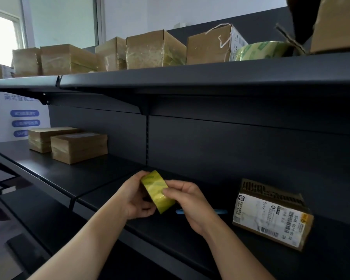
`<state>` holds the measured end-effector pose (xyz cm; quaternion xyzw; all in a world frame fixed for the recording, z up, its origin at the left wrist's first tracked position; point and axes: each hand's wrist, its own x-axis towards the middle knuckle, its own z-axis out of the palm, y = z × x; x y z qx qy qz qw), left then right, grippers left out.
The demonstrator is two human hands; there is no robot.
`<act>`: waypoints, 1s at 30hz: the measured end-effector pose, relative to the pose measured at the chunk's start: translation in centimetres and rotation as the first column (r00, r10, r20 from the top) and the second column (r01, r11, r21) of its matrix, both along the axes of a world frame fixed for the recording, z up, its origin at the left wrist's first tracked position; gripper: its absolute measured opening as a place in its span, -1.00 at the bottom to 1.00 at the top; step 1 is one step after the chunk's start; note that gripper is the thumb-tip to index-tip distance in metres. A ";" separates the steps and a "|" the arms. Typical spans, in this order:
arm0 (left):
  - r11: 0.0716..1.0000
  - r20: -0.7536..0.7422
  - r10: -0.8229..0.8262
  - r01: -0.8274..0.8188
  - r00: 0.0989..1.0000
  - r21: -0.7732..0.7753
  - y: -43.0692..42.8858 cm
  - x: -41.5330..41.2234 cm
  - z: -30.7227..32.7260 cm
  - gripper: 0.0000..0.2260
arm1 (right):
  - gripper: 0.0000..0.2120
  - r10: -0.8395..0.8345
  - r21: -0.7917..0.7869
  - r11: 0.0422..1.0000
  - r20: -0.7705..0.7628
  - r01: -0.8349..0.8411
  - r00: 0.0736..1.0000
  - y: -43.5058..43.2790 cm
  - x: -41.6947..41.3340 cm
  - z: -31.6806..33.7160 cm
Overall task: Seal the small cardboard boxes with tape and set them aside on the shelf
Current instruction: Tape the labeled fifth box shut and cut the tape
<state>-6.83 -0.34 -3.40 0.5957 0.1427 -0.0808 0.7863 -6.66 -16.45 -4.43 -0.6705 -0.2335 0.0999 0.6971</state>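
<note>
A yellow-green roll of tape (157,188) is held between both hands above the lower dark shelf (89,178). My left hand (134,199) grips the roll from the left, fingers curled round its side. My right hand (187,203) pinches the roll's outer face with thumb and fingertips. A small cardboard box (271,215) with a white shipping label and an open flap lies on the lower shelf to the right of my hands. Two taped boxes (77,146) stand at the left of that shelf.
The upper shelf (190,77) carries several taped cardboard boxes (154,50), a box with string (210,46) and a second tape roll (263,49). A blue tool (180,211) lies on the lower shelf behind my right hand. A white sign (18,118) stands at the left.
</note>
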 end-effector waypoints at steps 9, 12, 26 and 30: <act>0.826 0.528 0.124 -0.382 0.840 0.414 -0.5 -0.3 -0.1 -0.62 | -0.80 -0.047 0.038 0.998 0.055 0.045 0.997 0.0 -0.4 -0.1; 0.563 0.715 -0.144 -0.538 0.684 0.628 -0.7 -1.0 -1.0 -0.58 | -0.81 -0.080 0.063 0.995 0.069 0.076 0.994 0.2 -0.4 -0.4; 0.320 0.805 -0.276 -0.739 0.525 0.592 -2.5 -1.5 -1.8 -0.87 | -0.79 -0.262 0.056 0.965 0.134 0.256 0.956 0.7 0.5 -1.5; 0.502 0.763 -0.091 -0.632 0.640 0.590 -3.0 -1.3 -0.5 -0.91 | -0.80 -0.281 0.058 0.960 0.186 0.275 0.942 0.8 0.7 -1.8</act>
